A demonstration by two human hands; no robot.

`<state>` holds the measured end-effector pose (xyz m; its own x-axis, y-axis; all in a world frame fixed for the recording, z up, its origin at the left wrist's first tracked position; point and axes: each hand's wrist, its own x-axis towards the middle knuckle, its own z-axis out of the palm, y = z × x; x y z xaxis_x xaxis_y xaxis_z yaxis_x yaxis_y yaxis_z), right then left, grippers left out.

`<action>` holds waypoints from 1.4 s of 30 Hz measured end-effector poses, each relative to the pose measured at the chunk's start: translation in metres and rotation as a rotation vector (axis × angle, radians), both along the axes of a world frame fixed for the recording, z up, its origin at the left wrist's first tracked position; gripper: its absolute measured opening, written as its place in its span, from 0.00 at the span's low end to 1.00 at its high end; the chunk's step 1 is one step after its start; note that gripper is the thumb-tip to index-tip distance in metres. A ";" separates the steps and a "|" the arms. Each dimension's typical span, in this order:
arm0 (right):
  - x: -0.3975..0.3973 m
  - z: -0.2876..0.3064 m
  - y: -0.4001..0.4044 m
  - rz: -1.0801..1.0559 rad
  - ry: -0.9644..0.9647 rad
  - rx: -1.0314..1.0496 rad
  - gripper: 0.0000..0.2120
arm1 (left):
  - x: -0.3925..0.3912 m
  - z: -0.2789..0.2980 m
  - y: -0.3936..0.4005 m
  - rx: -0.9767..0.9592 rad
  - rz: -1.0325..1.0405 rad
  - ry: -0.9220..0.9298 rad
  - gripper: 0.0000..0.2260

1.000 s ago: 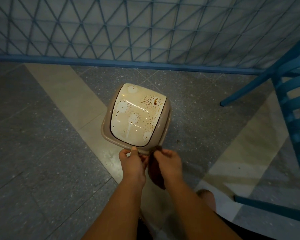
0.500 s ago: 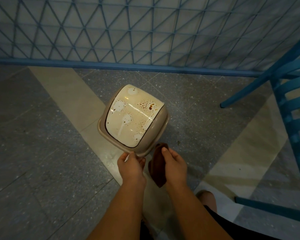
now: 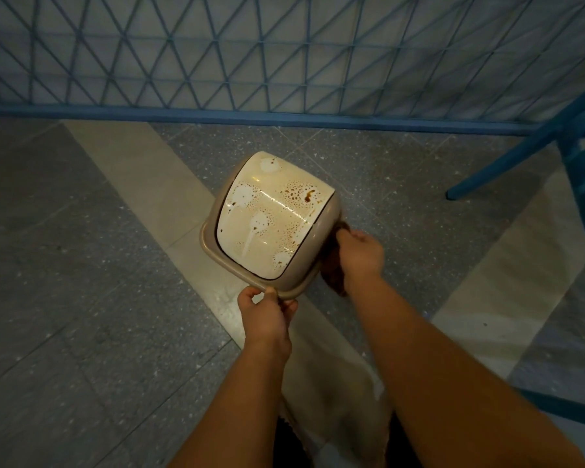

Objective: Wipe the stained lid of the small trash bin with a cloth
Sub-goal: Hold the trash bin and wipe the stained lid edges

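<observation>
Holding the small trash bin (image 3: pixel 304 285) by its near rim, my left hand (image 3: pixel 267 315) has its fingers curled tight on the edge, thumb on top. The bin sits on the floor (image 3: pixel 81 298) in front of me, partly on a pale stripe (image 3: pixel 142 184) that runs between dark speckled tiles, and it looks tipped a little.

The lid (image 3: pixel 274 217) is creamy white, smooth and shiny, with a rounded hump shape and soft corners. It is dirty — little brown dots are all over it, and one bigger dark brown drop sits near the far right corner. There are also round whitish blotches, and some have thin drips running down from them. The frame around the lid is tan plastic with a lip that sticks out.

My right hand (image 3: pixel 360 255) is at the right side of the bin, closed around a dark brown cloth (image 3: pixel 335 278). The cloth looks soft and bunched up — it hangs down under my hand, just beside the bin's side. I cannot tell if it touches the bin.

A blue fence (image 3: pixel 284 55) with criss-cross bars stands behind the bin. A blue chair (image 3: pixel 581 157) is off to the right.
</observation>
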<state>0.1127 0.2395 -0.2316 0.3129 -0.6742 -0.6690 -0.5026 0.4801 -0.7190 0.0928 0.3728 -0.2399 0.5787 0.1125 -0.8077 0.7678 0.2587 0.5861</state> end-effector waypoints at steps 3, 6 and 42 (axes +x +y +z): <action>0.009 0.003 -0.021 0.070 0.042 0.011 0.06 | 0.002 0.000 0.002 -0.026 0.008 0.026 0.08; 0.001 0.005 -0.024 0.157 0.083 0.123 0.09 | 0.005 -0.002 0.005 -0.022 0.055 0.014 0.09; -0.066 -0.014 0.035 -0.194 0.046 0.115 0.09 | -0.005 0.007 -0.023 -0.124 0.110 0.021 0.09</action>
